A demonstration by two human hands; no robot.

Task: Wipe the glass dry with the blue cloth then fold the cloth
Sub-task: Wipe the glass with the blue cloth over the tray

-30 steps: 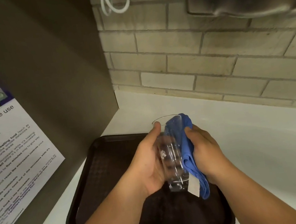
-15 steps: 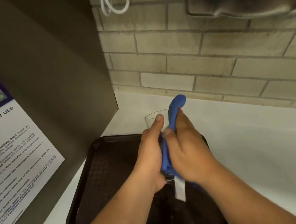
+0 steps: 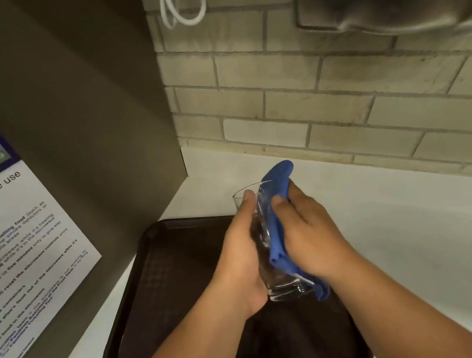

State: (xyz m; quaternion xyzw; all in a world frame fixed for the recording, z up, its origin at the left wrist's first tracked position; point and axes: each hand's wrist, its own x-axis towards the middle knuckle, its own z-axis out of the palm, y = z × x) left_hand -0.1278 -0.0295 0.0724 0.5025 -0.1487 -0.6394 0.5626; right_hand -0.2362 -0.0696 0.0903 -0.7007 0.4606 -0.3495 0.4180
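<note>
A: Glass [image 3: 263, 236] is gripped by the left hand [image 3: 240, 258], fingers wrapped round its side, and is held tilted above the tray [image 3: 158, 285]. Why there?

B: Drips are probably meant to be caught by the tray, so the table [image 3: 422, 243] is kept dry.

A: And the blue cloth [image 3: 279, 221]?

B: It is pressed flat against the glass wall by the right hand [image 3: 307, 235], fingers laid over it, its top bunched over the rim. Wiping seems unfinished; folding is not yet begun.
</note>
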